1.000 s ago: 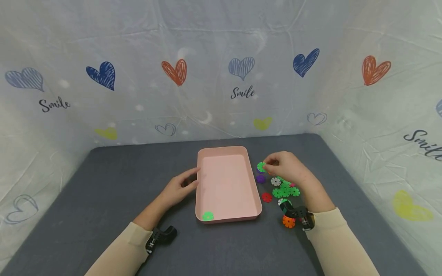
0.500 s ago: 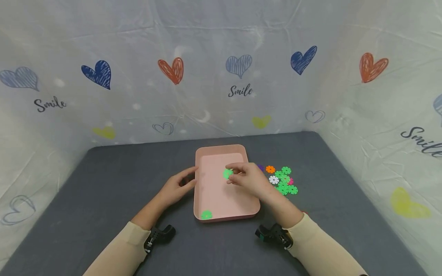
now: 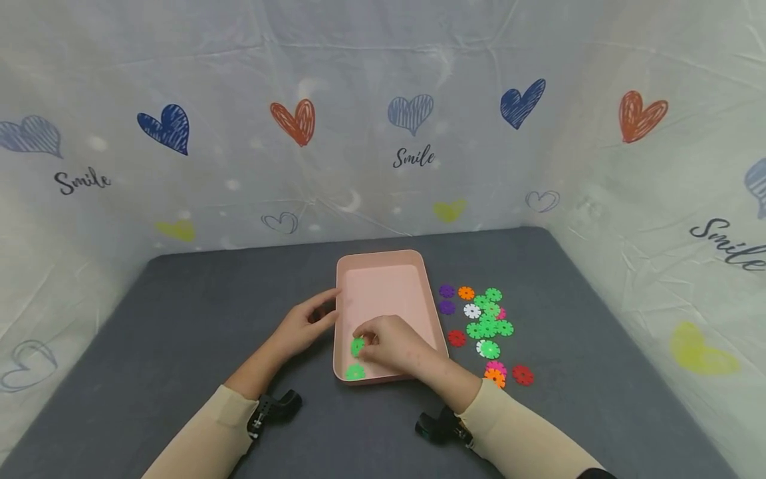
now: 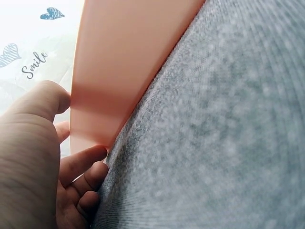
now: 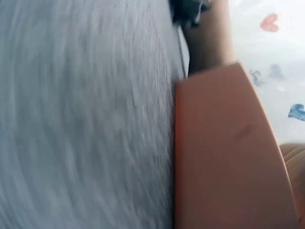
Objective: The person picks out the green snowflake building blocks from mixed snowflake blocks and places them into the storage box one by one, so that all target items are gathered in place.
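Note:
My right hand (image 3: 391, 342) pinches a green notched plastic disc (image 3: 357, 346) by its edge over the near left part of the pink tray (image 3: 389, 283). A second green disc lies in the tray's near left corner, just below the held one. My left hand (image 3: 304, 327) rests against the tray's left side with its fingers loosely bent. In the left wrist view, its thumb touches the rim and fingertips touch the outer wall. The right wrist view shows the tray's near wall (image 5: 224, 157) and only a sliver of the right hand; the disc is hidden there.
Right of the tray, loose notched discs lie on the grey cloth: a green cluster (image 3: 488, 326), two purple discs (image 3: 446, 307), a white disc (image 3: 472, 311), a red disc (image 3: 457, 338) and an orange disc (image 3: 495, 378). A printed curtain (image 3: 353, 166) hangs behind the table.
The right hand has carried the green disc from beside the discs on the right, across the tray, to its near left part. The left hand has stayed at the tray's side.

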A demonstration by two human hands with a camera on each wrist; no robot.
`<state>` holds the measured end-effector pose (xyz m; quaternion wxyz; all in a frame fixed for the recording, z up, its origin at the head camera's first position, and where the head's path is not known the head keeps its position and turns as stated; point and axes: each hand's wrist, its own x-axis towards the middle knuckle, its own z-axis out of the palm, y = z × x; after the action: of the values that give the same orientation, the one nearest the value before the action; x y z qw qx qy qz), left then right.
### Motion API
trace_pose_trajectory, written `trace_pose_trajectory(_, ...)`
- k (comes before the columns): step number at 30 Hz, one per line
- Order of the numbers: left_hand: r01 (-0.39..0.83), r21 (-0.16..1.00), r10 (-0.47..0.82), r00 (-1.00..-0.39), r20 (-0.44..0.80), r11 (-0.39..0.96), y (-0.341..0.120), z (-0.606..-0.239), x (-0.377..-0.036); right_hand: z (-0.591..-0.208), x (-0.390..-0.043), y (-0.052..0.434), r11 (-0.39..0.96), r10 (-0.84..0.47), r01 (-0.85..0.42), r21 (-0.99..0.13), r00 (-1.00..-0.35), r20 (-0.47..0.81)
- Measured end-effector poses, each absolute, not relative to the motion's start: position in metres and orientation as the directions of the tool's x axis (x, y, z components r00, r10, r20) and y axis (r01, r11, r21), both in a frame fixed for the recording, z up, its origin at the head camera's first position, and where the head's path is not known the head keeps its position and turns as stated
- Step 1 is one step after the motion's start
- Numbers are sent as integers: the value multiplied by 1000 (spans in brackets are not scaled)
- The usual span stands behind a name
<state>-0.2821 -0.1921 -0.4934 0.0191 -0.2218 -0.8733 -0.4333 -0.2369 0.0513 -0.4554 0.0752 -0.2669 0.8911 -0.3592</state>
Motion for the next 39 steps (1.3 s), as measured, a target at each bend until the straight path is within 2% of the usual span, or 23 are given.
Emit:
trace_pose_trajectory(10, 407, 748, 372, -899, 229, 524, -191, -494, -283, -458, -236, 50, 647, -561, -495, -580, -824, 78)
trace_pose_trajectory(20, 404, 739, 361, -903, 231, 539, -189, -494, -281, -416, -240, 88, 624, -496, -500, -600, -847, 190)
trace_pose_trajectory(25, 397, 741, 360, -906, 223, 541, -189, -494, -281, -398, -249, 127, 631, -411, -424, -649, -893, 184)
trace_pose_trajectory(29, 396, 744, 363, -905, 220, 538, -188, -494, -281, -391, -258, 163, 665, -318, -319, -675, -939, 130)
trace_pose_trajectory(39, 388, 742, 350, -911, 219, 546, -190, -493, -279, -402, -279, 232, 740, -184, -176, -649, -981, 56)
